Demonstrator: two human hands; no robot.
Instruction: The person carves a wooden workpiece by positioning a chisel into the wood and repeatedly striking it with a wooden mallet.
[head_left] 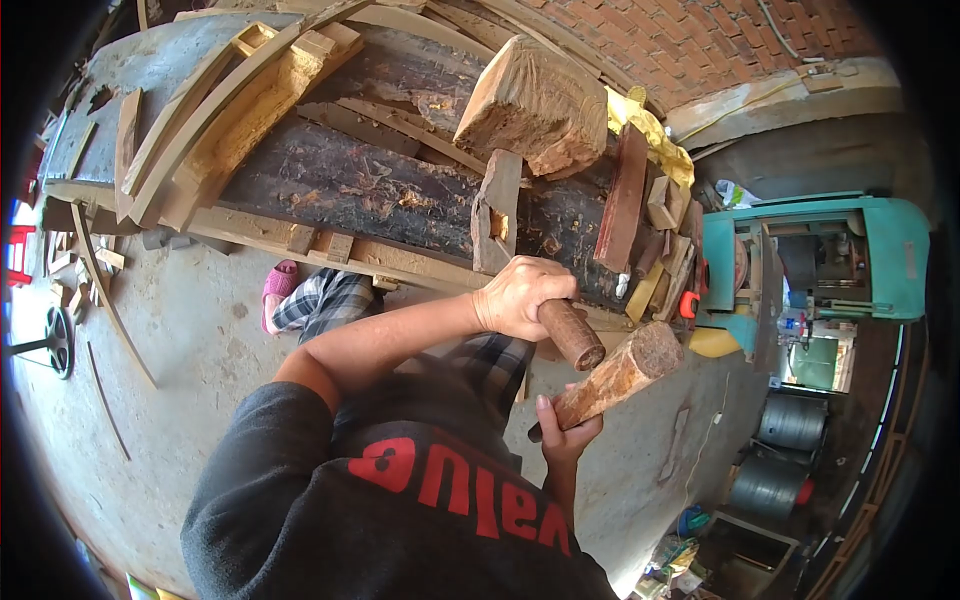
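My left hand (527,298) is closed around a round brown wooden handle (572,336), whose blunt end sticks out toward the lower right; any blade is hidden. A grey, split piece of wood (495,212) stands just beyond this hand, against a dark, rough log (350,185). Lower and to the right, my right hand (570,430) grips the narrow end of a wooden mallet (625,372). The mallet's thick, worn end is raised beside the handle's end, with a small gap apparent. A large rough-cut wood block (535,105) rests on top of the log.
Curved planks (215,120) lie at the upper left. A reddish board (623,200), small offcuts and an orange tape measure (688,304) are at the log's right end. A teal machine (895,255) stands at the right. A pink slipper (280,285) shows below the bench.
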